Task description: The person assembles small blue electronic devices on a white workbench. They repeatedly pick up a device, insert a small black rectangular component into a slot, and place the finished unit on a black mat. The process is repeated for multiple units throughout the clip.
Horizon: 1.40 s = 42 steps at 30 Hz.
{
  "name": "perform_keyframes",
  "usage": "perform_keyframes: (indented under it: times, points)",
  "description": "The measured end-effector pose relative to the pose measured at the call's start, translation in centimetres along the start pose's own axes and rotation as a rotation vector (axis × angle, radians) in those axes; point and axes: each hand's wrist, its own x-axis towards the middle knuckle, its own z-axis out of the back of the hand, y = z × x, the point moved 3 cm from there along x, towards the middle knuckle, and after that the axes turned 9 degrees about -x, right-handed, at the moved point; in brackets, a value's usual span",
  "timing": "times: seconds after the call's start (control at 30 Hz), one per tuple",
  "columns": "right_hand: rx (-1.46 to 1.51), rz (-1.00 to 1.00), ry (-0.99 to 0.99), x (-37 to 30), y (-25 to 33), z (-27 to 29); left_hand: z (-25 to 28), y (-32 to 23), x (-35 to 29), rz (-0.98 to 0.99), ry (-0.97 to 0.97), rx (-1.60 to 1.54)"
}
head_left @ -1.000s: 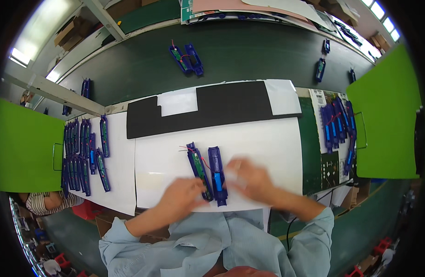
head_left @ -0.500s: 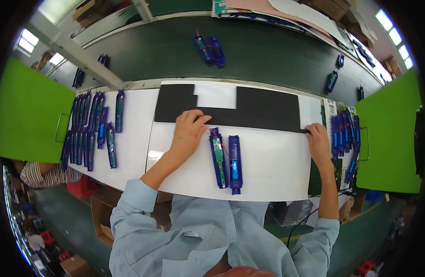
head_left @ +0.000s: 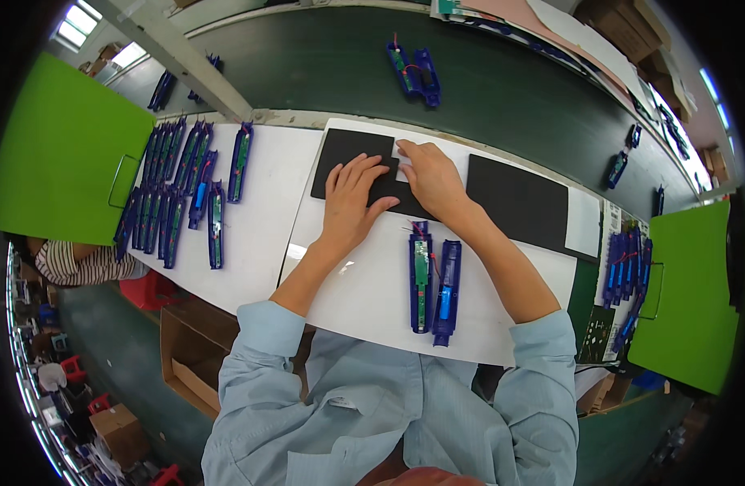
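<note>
A black sheet (head_left: 518, 198) with a rectangular cutout along its far edge lies on a white backing on the table. My left hand (head_left: 356, 194) rests flat on the sheet's left part, fingers spread. Beside it, my right hand (head_left: 431, 180) reaches across the cutout, thumb and forefinger apart at its left edge; its other fingers are partly hidden. Nearer me lie two dark blue plastic casing halves, one with a green circuit board (head_left: 422, 275), the other with a light blue cylindrical cell (head_left: 445, 302). Red wires run between them.
Rows of similar casings (head_left: 170, 190) stand at the left, and more (head_left: 623, 263) at the right. Green panels (head_left: 64, 154) flank the table. Beyond it, a dark green belt (head_left: 324, 65) carries an open casing (head_left: 414, 74). A grey post (head_left: 178, 61) rises at far left.
My right hand has moved left from the sheet's right end to the cutout. My left hand has flattened onto the sheet. The view has shifted, so the table appears tilted.
</note>
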Motion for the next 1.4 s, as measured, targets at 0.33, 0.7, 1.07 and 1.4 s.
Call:
perform_keyframes:
  times: [0.33, 0.7, 1.07, 1.4]
  points:
    - [0.655, -0.416, 0.079, 0.4, -0.8, -0.5, -0.2, 0.4, 0.0, 0.023, -0.023, -0.021]
    - [0.846, -0.625, 0.314, -16.6, 1.1, 12.3, 0.6, -15.6, -13.6, -0.220, 0.228, -0.171]
    - [0.751, -0.556, 0.379, -18.5, 4.5, 10.8, -2.2, -15.4, -16.0, -0.217, 0.209, -0.082]
    - [0.642, -0.520, 0.295, -18.7, 5.0, 9.9, -2.2, -15.5, -15.8, -0.190, 0.210, -0.097]
